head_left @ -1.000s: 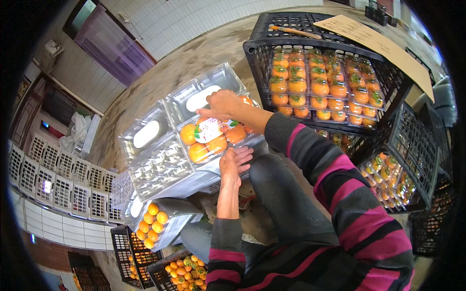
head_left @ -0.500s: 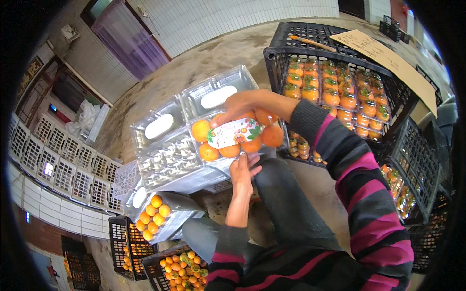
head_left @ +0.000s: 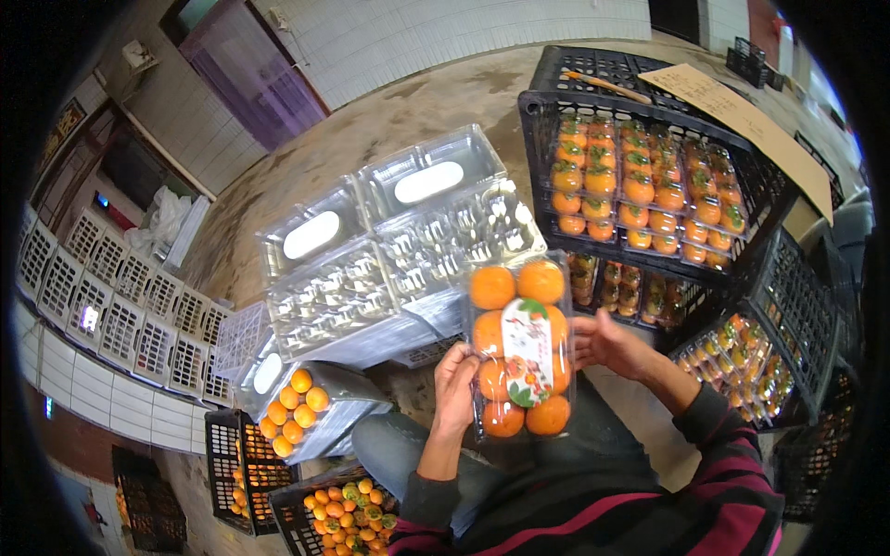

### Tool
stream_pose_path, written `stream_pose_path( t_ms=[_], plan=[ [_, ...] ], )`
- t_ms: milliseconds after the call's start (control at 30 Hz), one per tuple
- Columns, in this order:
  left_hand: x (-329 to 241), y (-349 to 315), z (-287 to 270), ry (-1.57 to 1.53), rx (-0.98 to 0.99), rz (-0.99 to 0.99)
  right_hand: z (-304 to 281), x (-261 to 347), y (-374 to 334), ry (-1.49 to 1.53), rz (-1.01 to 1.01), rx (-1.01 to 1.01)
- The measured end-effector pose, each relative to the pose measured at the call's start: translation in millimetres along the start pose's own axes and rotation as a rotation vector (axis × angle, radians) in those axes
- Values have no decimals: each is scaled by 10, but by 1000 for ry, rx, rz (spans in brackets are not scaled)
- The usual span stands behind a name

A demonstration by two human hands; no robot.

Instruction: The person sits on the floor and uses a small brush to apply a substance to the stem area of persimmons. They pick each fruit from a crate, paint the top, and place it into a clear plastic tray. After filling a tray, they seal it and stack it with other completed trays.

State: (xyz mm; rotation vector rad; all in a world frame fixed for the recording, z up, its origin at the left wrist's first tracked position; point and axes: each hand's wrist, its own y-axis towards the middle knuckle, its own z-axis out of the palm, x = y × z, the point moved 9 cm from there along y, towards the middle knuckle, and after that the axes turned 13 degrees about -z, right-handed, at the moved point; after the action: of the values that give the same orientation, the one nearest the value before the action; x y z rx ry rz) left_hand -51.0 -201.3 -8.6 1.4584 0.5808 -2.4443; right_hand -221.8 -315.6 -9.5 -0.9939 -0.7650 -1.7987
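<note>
A clear plastic clamshell box of orange persimmons with a white printed label across its lid stands nearly upright above my lap. My left hand is closed on its left edge, thumb toward the front. At the right edge, my right hand has its thumb raised and its fingers stretched toward the box; the fingertips are partly behind it, and I cannot tell whether they touch. Beyond the box, open empty clamshells are nested in stacks, with white oval labels on their lids.
A black crate of packed persimmon boxes stands at the right, with cardboard and an orange-handled tool on top. Loose persimmons lie in a tray at the left; a crate of them is below. White crates line the far left.
The persimmon box has come off the nested clamshells toward me and turned from lying lengthwise to upright. My right hand has left its top and moved to its right side; my left hand now grips its edge.
</note>
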Motion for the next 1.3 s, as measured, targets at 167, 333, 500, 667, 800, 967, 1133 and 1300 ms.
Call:
stream_pose_path(
  t_ms=[167, 333, 500, 667, 800, 967, 1133, 1300],
  plan=[
    [172, 0, 240, 549, 158, -2, -562, 18, -385, 178, -29, -175],
    [307, -38, 673, 816, 310, -63, -541, 238, -464, -242, -55, -201],
    [301, -89, 920, 949, 384, 53, -716, 293, -464, -473, -65, -266],
    [119, -246, 769, 931, 257, -7, -929, 83, -704, -358, -59, -338],
    [308, -435, 215, 902, 131, -87, -981, -52, -898, -303, -36, -439],
    [817, -640, -267, 374, 116, -420, -1024, -153, -1012, -277, -9, -477],
    [875, -652, -288, 185, -25, -348, -967, -114, -983, -295, -29, -427],
    [860, -581, -236, 183, -99, -255, -1098, -339, -1182, -222, 33, -355]
  ],
)
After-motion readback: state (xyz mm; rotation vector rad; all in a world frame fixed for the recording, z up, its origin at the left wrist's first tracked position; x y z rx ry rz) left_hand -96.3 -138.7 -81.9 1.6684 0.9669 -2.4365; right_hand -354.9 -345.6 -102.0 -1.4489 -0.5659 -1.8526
